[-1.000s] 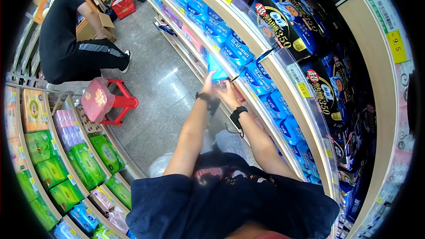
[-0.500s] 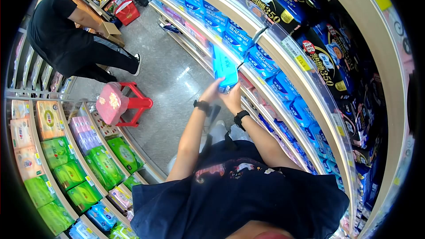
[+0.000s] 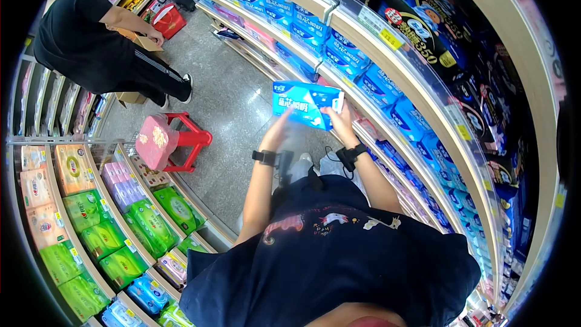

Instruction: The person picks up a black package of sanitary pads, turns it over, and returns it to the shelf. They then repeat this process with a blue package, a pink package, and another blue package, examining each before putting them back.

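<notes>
A blue and white packet of sanitary pads (image 3: 307,94), with white lettering on its front, is held in front of my body with its printed face toward me. My right hand (image 3: 342,123) grips its right end, the thumb pressed over the front face. My left hand (image 3: 275,133) is at the packet's lower left edge, its fingers smeared by motion and overlapping the print. Just right of my hands, similar blue packets (image 3: 345,53) stand in rows on the shelf. Both my wrists wear dark straps.
A person in black (image 3: 78,39) bends over a cardboard box (image 3: 144,42) at upper left. A red stool (image 3: 158,138) stands on the grey floor (image 3: 233,124). Green tissue packs (image 3: 151,227) fill the left shelves. Dark blue packs (image 3: 417,27) line the upper right shelf.
The packet has moved from beside the shelf edge toward my body and turned so its printed front shows. My hands have spread apart. The person at upper left has shifted slightly.
</notes>
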`<state>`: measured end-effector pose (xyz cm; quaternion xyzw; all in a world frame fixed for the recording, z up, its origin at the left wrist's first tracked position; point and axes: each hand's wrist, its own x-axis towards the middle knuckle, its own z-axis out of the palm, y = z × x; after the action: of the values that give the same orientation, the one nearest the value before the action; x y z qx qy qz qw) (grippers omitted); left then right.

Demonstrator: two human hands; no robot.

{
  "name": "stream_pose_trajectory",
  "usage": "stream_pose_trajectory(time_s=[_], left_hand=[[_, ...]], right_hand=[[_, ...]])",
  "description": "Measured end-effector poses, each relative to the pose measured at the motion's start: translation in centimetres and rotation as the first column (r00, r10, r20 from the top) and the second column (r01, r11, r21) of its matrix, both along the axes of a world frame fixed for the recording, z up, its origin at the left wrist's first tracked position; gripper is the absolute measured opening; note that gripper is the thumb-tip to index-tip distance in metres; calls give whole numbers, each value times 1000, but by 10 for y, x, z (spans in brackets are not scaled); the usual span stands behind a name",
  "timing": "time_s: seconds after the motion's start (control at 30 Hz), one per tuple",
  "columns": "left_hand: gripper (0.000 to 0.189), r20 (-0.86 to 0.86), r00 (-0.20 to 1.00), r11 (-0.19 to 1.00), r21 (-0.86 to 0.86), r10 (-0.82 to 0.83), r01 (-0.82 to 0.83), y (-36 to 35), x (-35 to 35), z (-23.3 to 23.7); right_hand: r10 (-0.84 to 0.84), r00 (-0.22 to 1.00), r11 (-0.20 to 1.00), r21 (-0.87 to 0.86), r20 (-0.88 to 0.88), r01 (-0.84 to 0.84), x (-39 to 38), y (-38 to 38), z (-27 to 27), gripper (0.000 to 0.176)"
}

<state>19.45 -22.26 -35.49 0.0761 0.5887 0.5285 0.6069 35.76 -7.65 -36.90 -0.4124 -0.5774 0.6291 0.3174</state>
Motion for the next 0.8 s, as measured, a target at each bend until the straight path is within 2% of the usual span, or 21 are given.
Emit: stream_pose_trajectory(time_s=[0.07,0.1,0.13,0.17,0.2,0.27,0.3,0.33,0.37,0.4,0.47,0.5,0.6,0.63,0.67,0.73,0.8], left_hand=[[94,-213,948,963,-78,238,-260,-17,-8,-2],[94,-213,948,963,-82,235,-257,-27,-16,2],[82,-150,964,975,21,220,-220,-35,-25,14],[71,-90,976,974,127,198,-186,-41,-29,25],[71,-92,976,975,126,195,-183,-44,-26,37],[68,-127,991,955,298,45,-6,-50,-16,68],[63,-127,989,957,287,81,-42,-50,-7,86],[63,-126,989,957,287,81,-42,-51,-1,96],[63,-172,978,952,301,120,-64,-53,4,103],[64,-218,963,945,316,157,-83,-54,8,111],[65,-261,949,933,353,174,-73,-55,19,132],[67,-302,934,919,389,192,-63,-56,22,140],[68,-375,898,897,439,228,-45,-61,27,149],[74,-343,912,883,467,225,-42,-64,29,159],[74,-344,912,884,467,224,-41,-67,29,161],[82,-273,943,838,545,188,-9,-75,27,164],[88,-255,954,854,520,161,-5,-80,30,168]], right_hand=[[89,985,988,-114,-145,-106,19,0,21,46],[151,981,987,-35,-123,-157,29,3,23,42],[176,968,966,-156,-181,-205,37,3,34,43],[205,964,954,-185,-168,-235,45,1,44,44],[234,960,941,-213,-155,-264,50,-3,62,45],[258,948,934,-203,-186,-294,55,-12,95,42],[269,949,940,-170,-163,-295,56,-18,111,43],[280,950,945,-136,-140,-298,58,-23,128,45],[283,957,931,-219,-71,-291,60,-26,145,49],[282,957,932,-218,-73,-291,61,-29,145,49],[347,927,937,0,-144,-351,62,-32,146,62],[340,925,935,-41,-171,-351,63,-33,146,65],[281,936,957,-10,-210,-290,70,-45,160,60],[305,932,950,-7,-197,-312,74,-44,163,68],[303,932,950,-7,-198,-311,77,-45,169,68],[349,902,937,96,-255,-335,82,-49,181,75],[351,904,936,88,-243,-340,88,-50,189,82]])
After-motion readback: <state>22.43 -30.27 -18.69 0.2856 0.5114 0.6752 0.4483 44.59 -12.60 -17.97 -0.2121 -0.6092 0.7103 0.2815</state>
